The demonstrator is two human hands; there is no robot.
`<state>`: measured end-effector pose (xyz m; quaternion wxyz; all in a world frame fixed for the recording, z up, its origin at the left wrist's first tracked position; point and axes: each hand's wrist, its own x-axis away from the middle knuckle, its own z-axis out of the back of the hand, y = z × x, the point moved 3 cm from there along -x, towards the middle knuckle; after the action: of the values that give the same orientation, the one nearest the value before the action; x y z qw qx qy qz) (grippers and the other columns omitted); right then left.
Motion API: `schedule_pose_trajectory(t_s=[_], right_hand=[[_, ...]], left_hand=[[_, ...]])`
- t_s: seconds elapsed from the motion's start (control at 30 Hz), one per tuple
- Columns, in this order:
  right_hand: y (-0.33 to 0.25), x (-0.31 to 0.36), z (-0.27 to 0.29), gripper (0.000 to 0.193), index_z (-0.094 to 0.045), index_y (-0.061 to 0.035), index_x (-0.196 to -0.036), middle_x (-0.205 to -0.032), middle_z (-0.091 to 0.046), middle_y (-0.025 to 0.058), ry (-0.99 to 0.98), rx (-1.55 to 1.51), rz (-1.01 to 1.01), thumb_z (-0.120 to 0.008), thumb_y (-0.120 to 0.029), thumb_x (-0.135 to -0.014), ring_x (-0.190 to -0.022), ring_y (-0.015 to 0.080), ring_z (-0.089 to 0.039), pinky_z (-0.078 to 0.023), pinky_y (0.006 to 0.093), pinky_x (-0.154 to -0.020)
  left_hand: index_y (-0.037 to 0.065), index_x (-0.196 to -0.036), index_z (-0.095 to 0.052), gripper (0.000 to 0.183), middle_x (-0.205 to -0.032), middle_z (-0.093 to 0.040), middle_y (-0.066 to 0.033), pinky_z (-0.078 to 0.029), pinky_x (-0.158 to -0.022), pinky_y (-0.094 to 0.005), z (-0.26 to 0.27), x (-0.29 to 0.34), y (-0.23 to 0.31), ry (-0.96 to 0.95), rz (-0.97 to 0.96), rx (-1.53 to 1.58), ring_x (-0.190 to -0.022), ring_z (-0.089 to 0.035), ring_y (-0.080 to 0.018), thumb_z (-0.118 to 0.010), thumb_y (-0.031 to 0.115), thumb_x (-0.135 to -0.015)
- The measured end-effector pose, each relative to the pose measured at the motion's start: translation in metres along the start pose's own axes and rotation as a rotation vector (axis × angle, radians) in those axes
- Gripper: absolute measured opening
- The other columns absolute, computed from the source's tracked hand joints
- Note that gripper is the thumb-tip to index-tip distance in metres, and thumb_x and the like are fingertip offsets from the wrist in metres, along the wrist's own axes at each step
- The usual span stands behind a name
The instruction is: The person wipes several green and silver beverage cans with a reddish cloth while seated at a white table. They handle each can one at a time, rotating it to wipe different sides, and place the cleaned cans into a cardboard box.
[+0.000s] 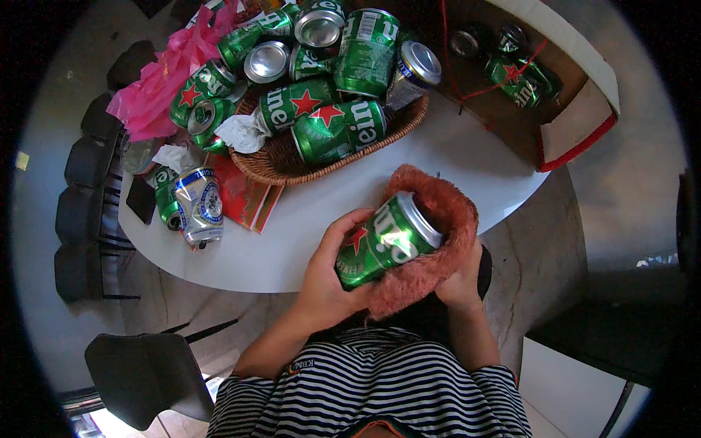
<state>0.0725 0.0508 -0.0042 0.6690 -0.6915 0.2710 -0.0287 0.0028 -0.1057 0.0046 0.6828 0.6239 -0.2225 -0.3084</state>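
Note:
My left hand is wrapped round a green beer can with a red star, tilted in front of my chest. A fluffy reddish-brown cloth lies against the can's right side and curls up behind its silver end. My right hand grips that cloth from its outer side, its fingers mostly hidden by the fabric. Just beyond, on the white table, a wicker basket holds several green cans, among them a large one lying on its side at the front.
Left of the basket lie a dented silver-and-blue can, a red paper packet and a pink plastic bag. An open cardboard box with cans inside stands at the far right. Dark chairs line the left side.

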Motion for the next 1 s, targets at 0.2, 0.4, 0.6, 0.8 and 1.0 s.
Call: schedule_pose_trajectory(t_s=[0.2,0.4,0.6,0.8,1.0], right_hand=[[-0.008,-0.004,-0.014,0.069,-0.043,0.0044,-0.126,-0.120,-0.054,0.0139,0.073,-0.058,-0.034,-0.078,-0.009,-0.067,-0.110,0.0227,-0.053,-0.040,0.0347,-0.097],[-0.006,0.001,-0.010,0.071,-0.042,0.0044,-0.126,-0.121,-0.053,0.0143,0.058,-0.195,-0.033,-0.078,-0.008,-0.067,-0.111,0.0234,-0.053,-0.040,0.0354,-0.098],[-0.002,0.001,-0.014,0.075,-0.041,0.0044,-0.127,-0.123,-0.051,0.0144,0.061,-0.097,-0.052,-0.080,-0.013,-0.065,-0.113,0.0228,-0.051,-0.039,0.0361,-0.099],[-0.002,0.000,-0.009,0.075,-0.040,0.0046,-0.128,-0.124,-0.051,0.0147,0.037,-0.141,-0.021,-0.079,-0.014,-0.067,-0.113,0.0234,-0.051,-0.038,0.0363,-0.099],[-0.003,0.002,-0.007,0.070,-0.043,0.0048,-0.126,-0.118,-0.055,0.0136,0.108,0.055,0.004,-0.078,-0.012,-0.067,-0.111,0.0234,-0.053,-0.040,0.0360,-0.097]], left_hand=[[0.004,-0.129,-0.038,0.085,-0.123,-0.045,-0.0190,-0.044,-0.091,-0.0389,-0.007,0.000,0.014,0.212,-0.565,-0.647,-0.108,-0.050,-0.0348,-0.080,0.011,-0.055],[0.003,-0.130,-0.037,0.086,-0.119,-0.048,-0.0187,-0.044,-0.089,-0.0366,-0.002,0.000,0.005,0.110,-0.218,-0.168,-0.108,-0.052,-0.0328,-0.082,0.018,-0.058],[0.001,-0.132,-0.034,0.088,-0.117,-0.049,-0.0177,-0.043,-0.090,-0.0360,-0.005,0.002,0.007,0.115,-0.317,-0.401,-0.106,-0.052,-0.0295,-0.082,0.018,-0.060],[0.001,-0.131,-0.036,0.087,-0.117,-0.050,-0.0168,-0.042,-0.090,-0.0342,-0.005,0.002,0.010,0.079,-0.265,-0.291,-0.105,-0.053,-0.0282,-0.083,0.017,-0.060],[0.002,-0.119,-0.046,0.068,-0.108,-0.055,-0.0167,-0.046,-0.082,-0.0359,-0.005,0.003,0.005,0.114,-0.378,-0.417,-0.096,-0.056,-0.0329,-0.079,0.013,-0.060]])
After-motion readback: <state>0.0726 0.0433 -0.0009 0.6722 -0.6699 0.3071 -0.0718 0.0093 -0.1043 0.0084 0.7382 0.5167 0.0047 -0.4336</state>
